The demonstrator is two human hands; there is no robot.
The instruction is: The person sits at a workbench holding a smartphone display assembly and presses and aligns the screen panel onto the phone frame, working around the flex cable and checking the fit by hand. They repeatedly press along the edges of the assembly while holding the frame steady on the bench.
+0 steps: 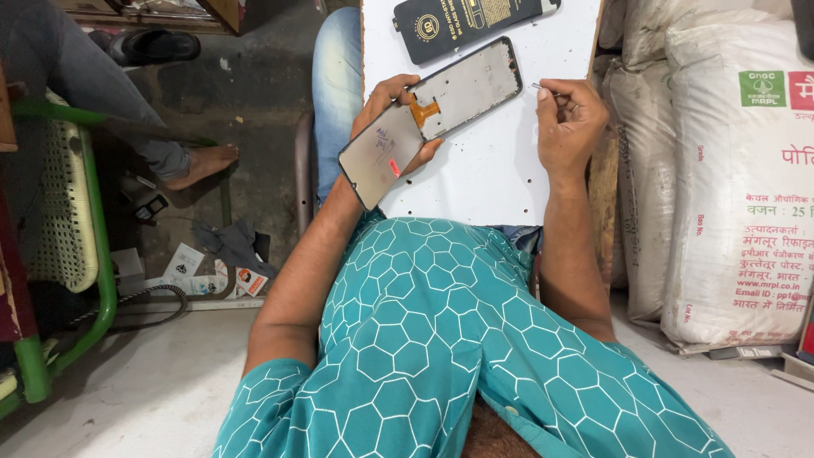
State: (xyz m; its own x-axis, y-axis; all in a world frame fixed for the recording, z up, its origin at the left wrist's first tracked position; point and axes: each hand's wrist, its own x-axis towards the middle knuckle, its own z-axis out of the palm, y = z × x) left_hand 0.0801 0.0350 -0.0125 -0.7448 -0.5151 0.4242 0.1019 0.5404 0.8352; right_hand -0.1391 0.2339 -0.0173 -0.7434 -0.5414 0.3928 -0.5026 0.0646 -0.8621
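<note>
The left hand [392,114] grips the lower end of a phone screen [432,119], fingers clamped round its edges, back side up over a white board [492,178]. Its long axis runs diagonally, the far end pointing up and right toward the right hand [570,123], which pinches a thin metal tool [543,88]. A black screen package [466,24] lies beyond on the board.

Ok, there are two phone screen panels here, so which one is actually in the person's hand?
The grey panel with the orange flex cable, gripped by the left hand. The black panel lies untouched farther up the white board.
</note>
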